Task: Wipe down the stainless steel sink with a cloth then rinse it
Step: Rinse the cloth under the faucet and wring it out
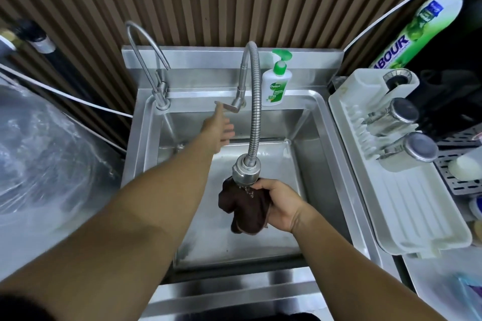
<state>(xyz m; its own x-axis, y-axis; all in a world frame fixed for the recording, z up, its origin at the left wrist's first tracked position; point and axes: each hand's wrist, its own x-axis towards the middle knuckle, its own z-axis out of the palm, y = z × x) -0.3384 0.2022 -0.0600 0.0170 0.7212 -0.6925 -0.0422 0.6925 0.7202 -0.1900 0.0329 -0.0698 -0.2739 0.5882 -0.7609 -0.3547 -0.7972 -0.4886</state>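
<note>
Your left hand [219, 130], open and empty, reaches the end of the tap lever [230, 107]; your right hand [281, 203] grips the brown cloth [247, 210] directly under the spray head [246, 172].

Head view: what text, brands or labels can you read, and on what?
"Dettol": white pump bottle with a green pump.
"ABOUR": tall green-capped bottle; any letters before it are hidden behind the white rack.
Smaller print on both bottles: too blurred to read.
</note>
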